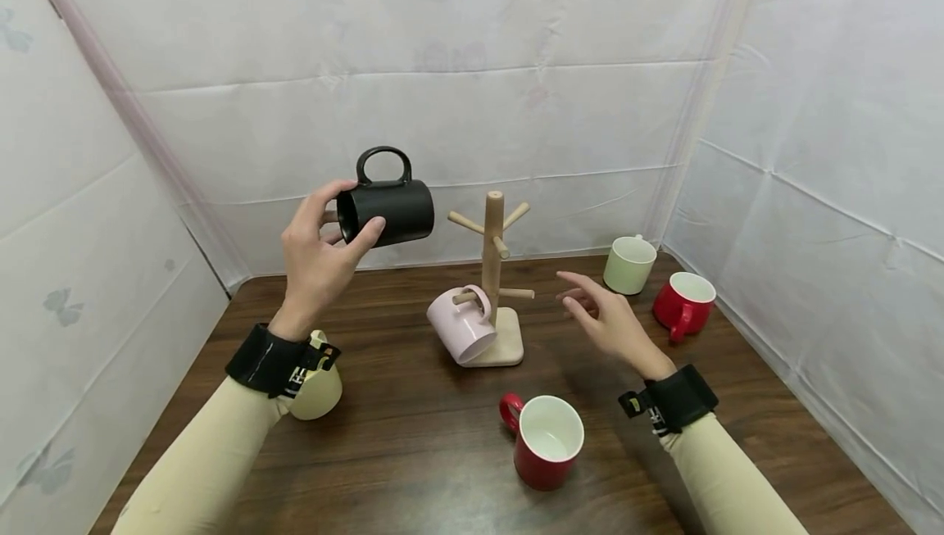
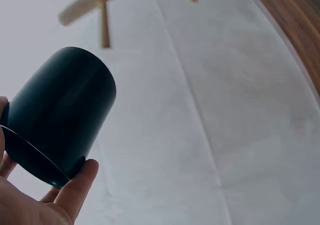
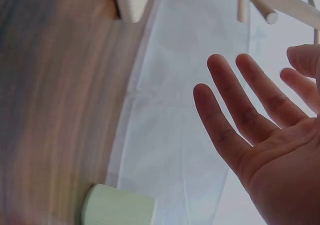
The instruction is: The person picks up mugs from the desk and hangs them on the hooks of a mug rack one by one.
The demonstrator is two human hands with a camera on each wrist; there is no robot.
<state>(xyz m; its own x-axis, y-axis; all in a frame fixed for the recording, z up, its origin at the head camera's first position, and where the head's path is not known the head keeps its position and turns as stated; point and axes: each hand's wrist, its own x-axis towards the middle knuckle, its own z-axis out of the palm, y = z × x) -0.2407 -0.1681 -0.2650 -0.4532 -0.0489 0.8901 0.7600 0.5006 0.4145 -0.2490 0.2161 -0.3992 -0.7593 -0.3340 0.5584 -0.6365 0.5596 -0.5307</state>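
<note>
My left hand [image 1: 319,252] grips a black mug [image 1: 394,211] near its rim, thumb on the near side. The mug lies sideways in the air, its handle on top and its mouth toward the palm. To its right stands a wooden mug tree [image 1: 492,260] with several pegs. A pink mug [image 1: 459,326] hangs tilted by its handle on a lower left peg. Right of the tree, my right hand [image 1: 601,318] hovers over the table with nothing in it; in the right wrist view its fingers [image 3: 240,105] are spread.
A red mug [image 1: 544,453] stands upright at the front, handle to the left. At the back right are a pale green mug [image 1: 629,265] and another red mug [image 1: 682,306]. A yellow mug [image 1: 317,394] sits partly hidden under my left wrist. White sheeting [image 1: 472,43] walls the table.
</note>
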